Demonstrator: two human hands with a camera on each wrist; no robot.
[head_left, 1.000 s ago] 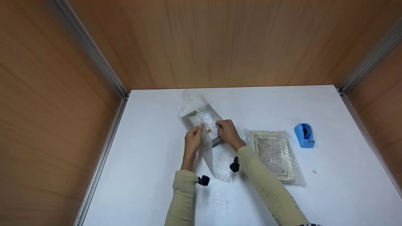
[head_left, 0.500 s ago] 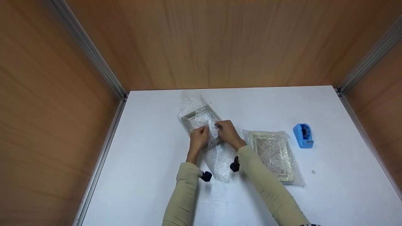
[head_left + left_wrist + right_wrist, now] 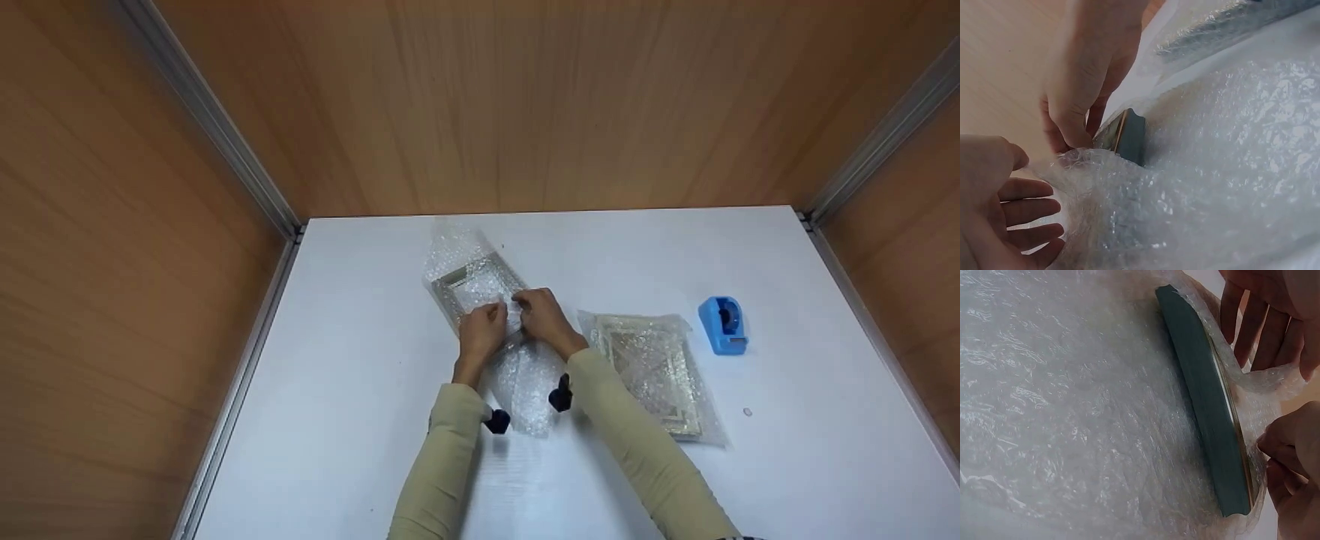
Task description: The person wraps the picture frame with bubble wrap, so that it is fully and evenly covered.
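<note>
A picture frame (image 3: 448, 292) lies tilted on the table, partly wrapped in bubble wrap (image 3: 531, 394). My left hand (image 3: 481, 332) pinches a folded-over flap of this wrap above the frame, its other fingers spread beneath in the left wrist view. Beside it, my right hand (image 3: 546, 320) pinches the wrap at the frame's right side. The right wrist view shows the frame's dark green side (image 3: 1204, 405) bare at the open end of the wrap. Both hands hide part of the frame's front in the head view.
To the right lies a second frame (image 3: 649, 367) wrapped in bubble wrap. A blue tape dispenser (image 3: 724, 326) stands beyond it, with a small clear scrap (image 3: 747, 412) nearer me. Wooden panels (image 3: 480, 105) enclose the white table (image 3: 337, 390) at the back and sides.
My left hand has moved right, drawing the wrap flap across the frame's front toward my right hand. The right hand has stayed nearly in place.
</note>
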